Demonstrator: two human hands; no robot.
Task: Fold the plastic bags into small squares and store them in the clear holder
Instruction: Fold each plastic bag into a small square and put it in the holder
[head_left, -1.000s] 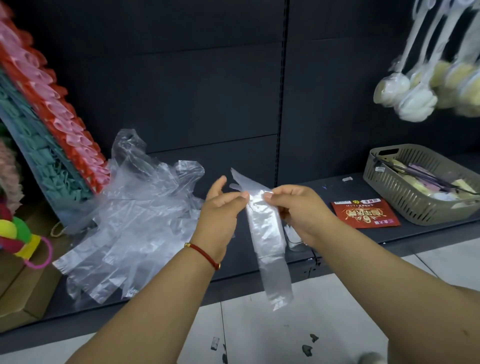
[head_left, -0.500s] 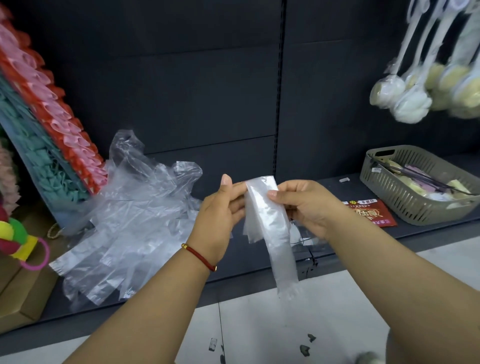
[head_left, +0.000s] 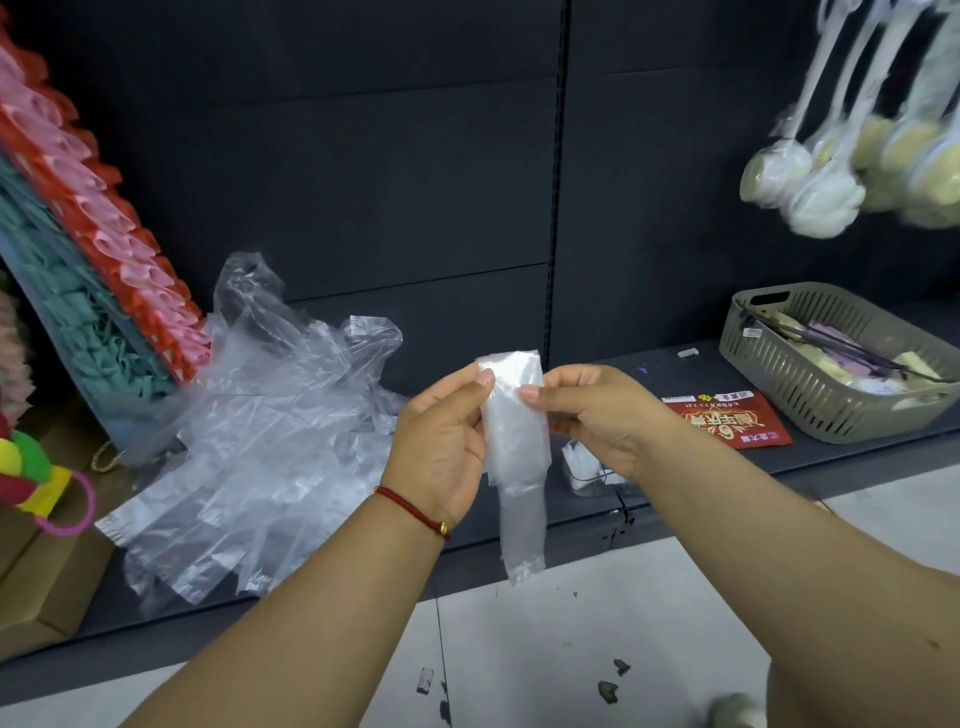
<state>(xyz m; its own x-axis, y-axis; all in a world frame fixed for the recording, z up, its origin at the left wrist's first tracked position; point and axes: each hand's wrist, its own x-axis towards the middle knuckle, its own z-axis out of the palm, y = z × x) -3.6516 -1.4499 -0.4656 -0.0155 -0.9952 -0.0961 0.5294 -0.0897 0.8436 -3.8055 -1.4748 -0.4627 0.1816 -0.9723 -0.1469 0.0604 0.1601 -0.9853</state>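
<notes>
— Where is the plastic bag strip (head_left: 517, 441)?
— Above the shelf's (head_left: 727, 467) front edge: the left hand (head_left: 441, 441) and right hand (head_left: 597, 415) pinch its folded top, the tail hanging free over open floor (head_left: 623, 623).
— Beside it?
— The loose bag pile (head_left: 260, 441) lies left.

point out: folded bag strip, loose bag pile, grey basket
folded bag strip (head_left: 519, 441), head view, middle of the strip between the hands
loose bag pile (head_left: 270, 441), head view, centre of the heap
grey basket (head_left: 810, 389), head view, front slatted wall
</notes>
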